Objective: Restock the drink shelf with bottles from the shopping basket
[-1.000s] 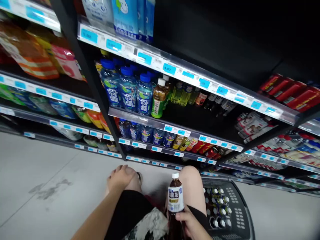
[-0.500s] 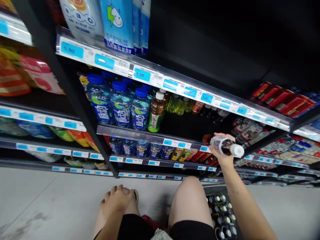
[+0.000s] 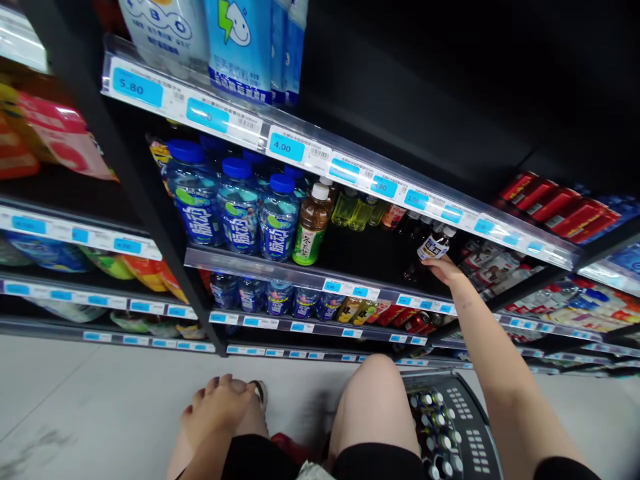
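Observation:
My right hand (image 3: 443, 269) reaches into the middle shelf, its fingers round the lower part of a dark drink bottle (image 3: 433, 247) with a white cap and a white-and-blue label. The bottle is slightly tilted, and dark bottles stand behind it. My left hand (image 3: 218, 402) lies over my left knee with its fingers apart, holding nothing. Left of the held bottle on the same shelf stand a brown tea bottle (image 3: 311, 230) with a green label and several blue-capped bottles (image 3: 233, 207).
A grey basket (image 3: 473, 427) with several capped bottles stands on the floor beside my right knee. The upper shelf edge (image 3: 340, 170) with price tags runs above my right hand. Red boxes (image 3: 560, 210) lie at the right; blue pouches (image 3: 240, 53) stand upper left.
My right hand has carried the dark bottle from in front of the shelf edge up and into the shelf, turning it more upright. My left hand stays on the knee.

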Demonstrator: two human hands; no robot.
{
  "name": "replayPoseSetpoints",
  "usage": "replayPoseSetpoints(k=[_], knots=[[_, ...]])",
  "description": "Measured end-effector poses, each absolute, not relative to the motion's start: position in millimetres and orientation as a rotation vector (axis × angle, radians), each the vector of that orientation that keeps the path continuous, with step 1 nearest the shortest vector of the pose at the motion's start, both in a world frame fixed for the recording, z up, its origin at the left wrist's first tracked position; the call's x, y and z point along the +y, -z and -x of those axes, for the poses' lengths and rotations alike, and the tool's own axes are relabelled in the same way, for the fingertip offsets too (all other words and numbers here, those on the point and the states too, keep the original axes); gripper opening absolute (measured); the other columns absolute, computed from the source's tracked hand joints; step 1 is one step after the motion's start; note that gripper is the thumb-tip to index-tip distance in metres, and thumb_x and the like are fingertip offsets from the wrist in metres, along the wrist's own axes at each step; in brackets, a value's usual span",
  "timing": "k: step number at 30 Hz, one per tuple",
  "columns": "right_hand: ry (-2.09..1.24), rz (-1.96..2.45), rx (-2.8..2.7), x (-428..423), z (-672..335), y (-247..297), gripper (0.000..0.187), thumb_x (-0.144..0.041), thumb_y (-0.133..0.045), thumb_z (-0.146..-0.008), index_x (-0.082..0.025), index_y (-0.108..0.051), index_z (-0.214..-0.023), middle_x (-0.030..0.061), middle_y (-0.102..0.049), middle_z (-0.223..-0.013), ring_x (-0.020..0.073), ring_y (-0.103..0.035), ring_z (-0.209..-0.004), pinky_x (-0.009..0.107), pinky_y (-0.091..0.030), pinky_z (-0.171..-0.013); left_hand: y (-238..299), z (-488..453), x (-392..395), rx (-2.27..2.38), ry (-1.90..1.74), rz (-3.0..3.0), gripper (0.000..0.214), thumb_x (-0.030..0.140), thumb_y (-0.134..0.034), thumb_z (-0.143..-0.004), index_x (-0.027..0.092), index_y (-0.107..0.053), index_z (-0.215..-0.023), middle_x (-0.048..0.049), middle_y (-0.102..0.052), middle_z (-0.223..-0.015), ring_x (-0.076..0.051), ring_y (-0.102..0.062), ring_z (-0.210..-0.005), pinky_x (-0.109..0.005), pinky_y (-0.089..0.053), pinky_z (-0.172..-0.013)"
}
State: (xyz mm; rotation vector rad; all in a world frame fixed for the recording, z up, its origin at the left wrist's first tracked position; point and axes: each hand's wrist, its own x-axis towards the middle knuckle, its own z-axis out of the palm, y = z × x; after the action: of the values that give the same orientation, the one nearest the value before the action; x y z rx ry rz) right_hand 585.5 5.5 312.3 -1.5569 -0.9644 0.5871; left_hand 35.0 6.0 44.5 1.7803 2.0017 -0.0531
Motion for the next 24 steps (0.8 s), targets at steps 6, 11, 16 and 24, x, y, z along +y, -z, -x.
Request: replayPoseSetpoints(k=[6,11,16,24], knots=[[-0.415,1.675,-0.912,-2,-597,-269,0.098,-0.042,-0.099,-0.033,-0.025,-0.049,-0.116,0.0067,-0.070,-0.114,0.0279,-0.068,-0.105,0.048,-0.056,-0.097,-46,-35,3,2.009,0.038,-1.776,0.064,0.058,-0.047,-0.076,0.028,-0.069,-0.128,-0.0157,-0.061,-0.143,-0.042,-0.050,-0.135,-0.056,-0.038,-0.108],[-0.145,1.857,-0.867,-6,-599,-229,0.101,-0.075,-0.090,-0.031,-0.025,-0.043,-0.105,0.0069,-0.067,-0.103,0.0260,-0.069,-0.085,0.046,-0.059,-0.084,-41,-35,3,2.043,0.036,-1.772,0.063,0.060,-0.047,-0.074,0.031,-0.070,-0.124,-0.0148,-0.062,-0.143,-0.042,-0.052,-0.134,-0.055,-0.040,-0.107],[-0.035,1.981,-0.856,-1,-603,-232,0.079,-0.077,-0.078,-0.056,-0.024,-0.046,-0.105,0.0117,-0.068,-0.108,0.0302,-0.070,-0.096,0.048,-0.055,-0.092,-38,-35,4,2.031,0.002,-1.788,0.054,0.060,-0.053,-0.073,0.033,-0.073,-0.116,-0.0157,-0.063,-0.140,-0.043,-0.052,-0.133,-0.056,-0.041,-0.105],[0.027,2.211,-1.030,33,-592,-234,0.042,-0.055,-0.080,-0.072,-0.027,-0.063,-0.097,0.0096,-0.064,-0.127,0.0361,-0.051,-0.134,0.051,-0.040,-0.114,-51,-36,5,2.009,0.107,-1.752,0.065,0.053,-0.046,-0.083,0.016,-0.066,-0.133,-0.0168,-0.057,-0.149,-0.040,-0.049,-0.135,-0.053,-0.040,-0.109]])
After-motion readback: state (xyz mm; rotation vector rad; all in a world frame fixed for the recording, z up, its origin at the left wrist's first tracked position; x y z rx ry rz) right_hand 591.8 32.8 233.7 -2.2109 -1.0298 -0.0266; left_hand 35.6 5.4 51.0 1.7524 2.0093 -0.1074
